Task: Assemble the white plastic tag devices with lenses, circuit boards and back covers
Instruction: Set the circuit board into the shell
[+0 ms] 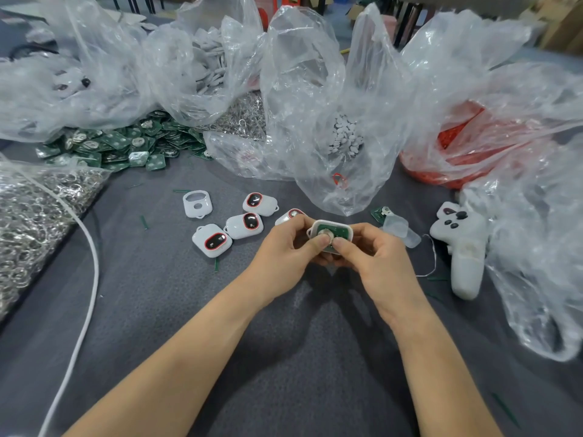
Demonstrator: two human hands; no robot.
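Work piece: white shell (346, 231) with a green circuit board (324, 230) lying in it, open side up, held over the grey table (284, 357) at centre.
Left hand (284, 252): fingers curled under the shell's left end, thumb laid on top of the board.
Right hand (377, 258): the same grip on the right end. My two thumb tips meet and press on the round metal part in the middle of the board.
Long axis: runs left to right, from one hand to the other, with the open face tipped a little toward me.
Step (my judgement): seating the board. No cover is on it yet.
Key relation: a translucent back cover (396, 225) lies flat on the table just right of my right hand, slightly farther away, and a second one overlaps its right edge. The right hand is the nearer, so the left can keep hold of the shell.
Alignment: the cover lies askew to the shell and probably needs a turn before it fits.
Elsewhere: finished tags (244, 225) to the left of my left hand, an empty shell (189, 209) beyond them, and a heap of boards (110, 143) at far left.
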